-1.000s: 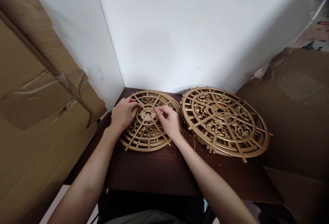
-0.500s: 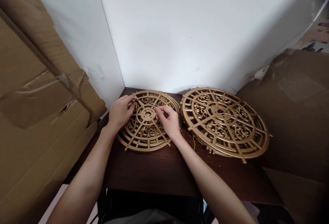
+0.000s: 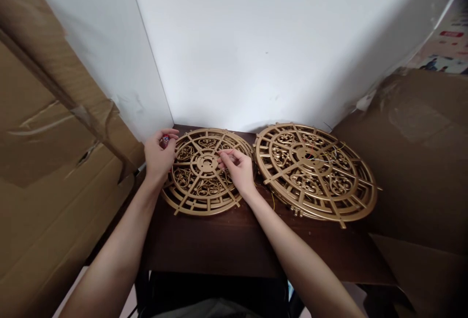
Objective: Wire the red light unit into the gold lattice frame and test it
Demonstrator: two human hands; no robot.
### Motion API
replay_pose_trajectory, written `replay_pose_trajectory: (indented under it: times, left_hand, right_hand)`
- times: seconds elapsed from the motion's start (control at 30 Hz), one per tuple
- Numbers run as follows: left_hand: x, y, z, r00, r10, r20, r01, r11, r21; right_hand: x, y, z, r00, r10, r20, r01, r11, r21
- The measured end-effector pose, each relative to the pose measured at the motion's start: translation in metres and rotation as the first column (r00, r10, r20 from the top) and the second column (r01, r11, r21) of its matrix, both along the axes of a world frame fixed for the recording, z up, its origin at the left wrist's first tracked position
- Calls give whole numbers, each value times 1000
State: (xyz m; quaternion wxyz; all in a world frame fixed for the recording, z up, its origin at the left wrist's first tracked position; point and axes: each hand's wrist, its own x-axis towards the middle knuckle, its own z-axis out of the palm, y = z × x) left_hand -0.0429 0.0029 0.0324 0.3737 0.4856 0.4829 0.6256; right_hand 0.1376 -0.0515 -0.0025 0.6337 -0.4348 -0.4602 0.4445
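The left hand [image 3: 160, 155] had drawn back from beside the hub, where it was a second ago, to the left rim of the nearer-left stack of gold openwork discs [image 3: 207, 170]. Its fingers curled around a red object [image 3: 165, 140], hidden in the picture between. The right hand [image 3: 238, 169] had stayed by the hub, thumb and forefinger pressed together; whether they pinched anything could not be told.

The left stack lay toward the far left corner of the tabletop [image 3: 215, 250], between the hands, the right one covering part of its right side. Close to its right, a second stack of gold discs [image 3: 318, 165] reached toward the tabletop's right end, loose wires [image 3: 331, 152] across its top. A yellow wire [image 3: 273, 202] hung out between the stacks. A white panel [image 3: 248, 55] stood along the far edge, with cardboard [image 3: 44, 162] closing in the left side.
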Motion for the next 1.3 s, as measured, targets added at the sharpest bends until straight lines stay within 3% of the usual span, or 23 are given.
replay_pose_trajectory:
  times: [0.1, 0.23, 0.33, 0.47, 0.53, 0.63, 0.87, 1.03, 1.3]
  left_hand:
    - [0, -4, 8, 977, -130, 171, 120, 991, 67]
    - [-3, -13, 26, 831, -401, 386, 393, 914, 102]
    - [1, -19, 29, 801, -512, 311, 534, 845, 16]
    - [18, -25, 15, 784, -598, 165, 619, 772, -142]
    - [27, -25, 5, 792, -603, 91, 609, 775, -170]
    - [34, -23, -9, 840, -531, -109, 507, 841, -187]
    - [35, -18, -20, 779, -397, -486, 407, 909, -91]
    - [38, -22, -19, 735, -269, -622, 339, 941, -6]
    - [39, -25, -17, 693, -250, -676, 343, 939, 4]
  right_hand:
    - [1, 0, 0, 999, 11, -32, -11, 1000, 5]
    - [2, 1, 0, 1000, 20, -20, -19, 1000, 23]
    - [3, 1, 0, 999, -2, 47, 1, 999, 37]
    - [4, 1, 0, 978, -85, 192, 68, 993, 93]
    - [4, 0, 1, 967, -118, 224, 91, 988, 127]
    - [5, -1, 1, 965, -140, 223, 106, 982, 157]
    - [4, -3, 4, 977, -127, 171, 92, 976, 197]
    - [3, -3, 4, 969, -137, 207, 99, 978, 183]
    - [3, -1, 2, 982, -89, 169, 61, 984, 167]
